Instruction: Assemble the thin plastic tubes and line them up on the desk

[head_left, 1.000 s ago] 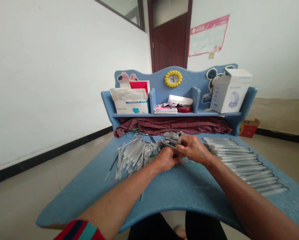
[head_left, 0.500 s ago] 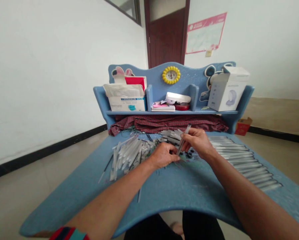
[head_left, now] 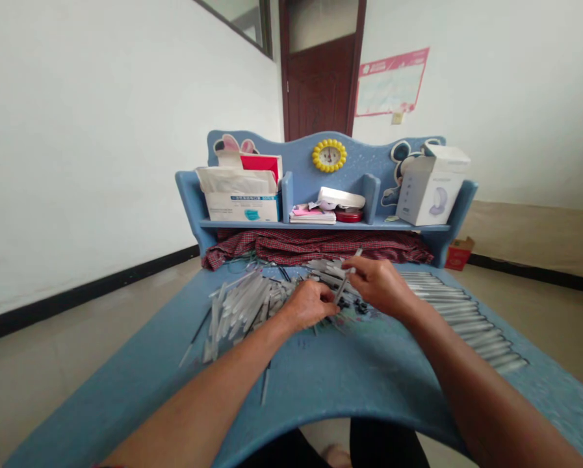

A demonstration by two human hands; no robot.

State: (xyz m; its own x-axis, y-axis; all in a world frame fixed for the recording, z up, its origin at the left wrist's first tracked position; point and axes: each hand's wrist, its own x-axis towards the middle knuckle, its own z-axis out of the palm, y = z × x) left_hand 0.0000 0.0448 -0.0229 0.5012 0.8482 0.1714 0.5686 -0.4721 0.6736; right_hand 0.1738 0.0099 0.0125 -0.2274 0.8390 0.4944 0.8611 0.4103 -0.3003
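Observation:
A slim translucent pen barrel stands tilted between my two hands above the blue desk. My right hand pinches its upper part. At the lower end, the fingers of my left hand are closed on it, partly hiding the tip. Left of my left hand lies a heap of frosted pen barrels with thin dark-tipped refills among them. Small black pieces, perhaps caps, lie just beneath my right hand. Beyond my right forearm, several pens with dark ends lie side by side in a row.
The desk has a curved front edge. Along its back lies a checked cloth under a shelf. A mask box, a red round tin and a white carton stand on that shelf.
The view has tilted a little, so the desk shelf appears lower and farther left. Both hands still hold the pen barrel, with the right hand's fingers slightly shifted on it.

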